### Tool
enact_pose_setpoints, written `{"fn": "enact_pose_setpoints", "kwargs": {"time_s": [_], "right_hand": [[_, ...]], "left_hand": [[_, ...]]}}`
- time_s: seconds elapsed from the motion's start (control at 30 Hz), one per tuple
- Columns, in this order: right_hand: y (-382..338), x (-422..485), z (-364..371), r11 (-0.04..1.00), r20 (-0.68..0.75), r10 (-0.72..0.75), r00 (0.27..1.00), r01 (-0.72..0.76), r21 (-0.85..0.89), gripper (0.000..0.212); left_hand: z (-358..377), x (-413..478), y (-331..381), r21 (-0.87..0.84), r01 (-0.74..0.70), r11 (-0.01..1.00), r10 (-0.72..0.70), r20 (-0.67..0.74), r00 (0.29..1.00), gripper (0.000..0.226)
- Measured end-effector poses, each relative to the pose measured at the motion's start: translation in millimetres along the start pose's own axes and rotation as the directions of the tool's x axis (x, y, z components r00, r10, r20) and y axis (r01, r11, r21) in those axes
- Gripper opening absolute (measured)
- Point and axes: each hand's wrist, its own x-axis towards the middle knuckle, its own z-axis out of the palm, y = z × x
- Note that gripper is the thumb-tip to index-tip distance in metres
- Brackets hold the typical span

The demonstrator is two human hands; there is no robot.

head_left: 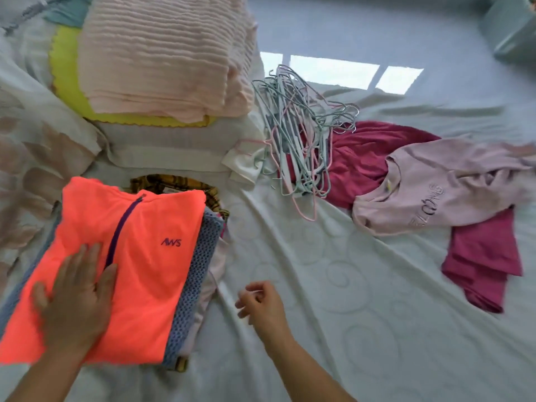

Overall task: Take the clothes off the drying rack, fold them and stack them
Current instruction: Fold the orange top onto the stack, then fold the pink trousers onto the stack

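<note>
On the folded neon-orange zip top [145, 274] printed "AWS", the left hand [75, 300] lies flat, the right hand [261, 303] loosely curled, empty.

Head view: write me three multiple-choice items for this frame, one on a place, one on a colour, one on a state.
1. Where do the hangers lie?
A) on the pink pillow
B) partly over the magenta garment
C) on the floor

2. What colour is the folded top nearest the camera?
A) neon orange
B) yellow
C) grey

3. How is the left hand?
A) gripping a hanger
B) out of view
C) flat on the folded top

Answers: 1 B, their tangle overlaps the magenta cloth; 2 A, it is bright orange with a dark zip; 3 C, straight fingers rest on it.
</note>
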Motion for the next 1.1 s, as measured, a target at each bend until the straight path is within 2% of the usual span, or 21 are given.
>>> {"fn": "enact_pose_setpoints", "kwargs": {"time_s": [0.07, 0.13, 0.17, 0.23, 0.27, 0.3, 0.37, 0.43, 0.5, 0.57, 0.63, 0.7, 0.77, 0.87, 0.9, 0.93, 1.0, 1.07, 1.1], "right_hand": [[-2, 13, -63, 1.000, -0.155, -0.011, 0.988, 0.014, 0.017, 0.008], [-9, 30, -124, 0.999, -0.295, -0.016, 0.955, 0.026, 0.028, 0.007], [-13, 40, -155, 0.999, -0.346, -0.022, 0.938, 0.031, 0.021, 0.011], [-22, 62, -212, 0.996, -0.407, -0.081, 0.910, 0.063, -0.057, 0.019], [-27, 73, -235, 0.986, -0.412, -0.143, 0.900, 0.092, -0.141, 0.024], [-30, 84, -253, 0.958, -0.386, -0.224, 0.895, 0.129, -0.257, 0.027], [-34, 103, -273, 0.849, -0.220, -0.343, 0.913, 0.202, -0.488, 0.029], [-35, 122, -277, 0.769, -0.072, -0.350, 0.934, 0.242, -0.591, 0.032], [-34, 138, -276, 0.721, -0.041, -0.332, 0.943, 0.225, -0.655, 0.029], [-35, 143, -275, 0.691, -0.048, -0.334, 0.941, 0.210, -0.692, 0.014], [-40, 132, -278, 0.735, -0.053, -0.339, 0.939, 0.229, -0.638, 0.015], [-46, 104, -285, 0.852, -0.044, -0.320, 0.946, 0.267, -0.451, 0.015], [-46, 66, -293, 0.925, 0.000, -0.286, 0.958, 0.276, -0.261, 0.022], [-34, 8, -300, 0.966, 0.175, -0.239, 0.955, 0.253, -0.058, 0.021], [-29, -10, -299, 0.974, 0.249, -0.218, 0.944, 0.225, 0.003, 0.022], [-22, -26, -296, 0.979, 0.320, -0.203, 0.925, 0.192, 0.064, 0.023], [-8, -52, -289, 0.979, 0.431, -0.183, 0.884, 0.122, 0.166, 0.027], [4, -67, -285, 0.974, 0.469, -0.148, 0.870, 0.046, 0.222, 0.029], [5, -72, -287, 0.975, 0.461, -0.122, 0.879, 0.018, 0.223, 0.030]], "left_hand": [[-8, -2, 17, -0.153, -0.043, 0.987, 0.025, -0.120, 0.992, 0.081], [-20, -26, 61, -0.248, -0.187, 0.951, 0.129, -0.232, 0.964, 0.078], [-24, -41, 94, -0.262, -0.297, 0.918, 0.225, -0.274, 0.935, 0.073], [-14, -70, 145, -0.338, -0.423, 0.841, 0.359, -0.238, 0.903, 0.067], [-1, -84, 166, -0.451, -0.372, 0.811, 0.334, -0.165, 0.928, 0.065], [19, -97, 181, -0.594, -0.250, 0.764, 0.259, -0.073, 0.963, 0.059], [58, -125, 215, -0.790, 0.048, 0.612, 0.077, 0.119, 0.990, 0.034], [88, -149, 248, -0.816, 0.319, 0.481, -0.038, 0.344, 0.938, 0.003], [107, -169, 273, -0.751, 0.472, 0.461, -0.082, 0.494, 0.866, 0.012], [111, -182, 292, -0.703, 0.589, 0.398, -0.106, 0.603, 0.791, 0.016], [113, -184, 306, -0.678, 0.651, 0.340, -0.101, 0.662, 0.742, 0.025], [109, -179, 321, -0.674, 0.671, 0.308, -0.093, 0.681, 0.726, 0.030], [101, -169, 344, -0.686, 0.672, 0.280, -0.053, 0.688, 0.724, 0.033], [85, -149, 382, -0.710, 0.685, 0.165, 0.109, 0.703, 0.703, 0.043], [79, -144, 394, -0.709, 0.686, 0.164, 0.173, 0.705, 0.688, 0.049], [78, -141, 404, -0.706, 0.676, 0.211, 0.223, 0.708, 0.670, 0.052], [77, -141, 413, -0.690, 0.656, 0.305, 0.188, 0.719, 0.669, 0.037], [72, -150, 409, -0.659, 0.692, 0.293, 0.084, 0.739, 0.668, 0.014], [67, -156, 403, -0.648, 0.716, 0.260, 0.052, 0.750, 0.660, 0.011]]}}
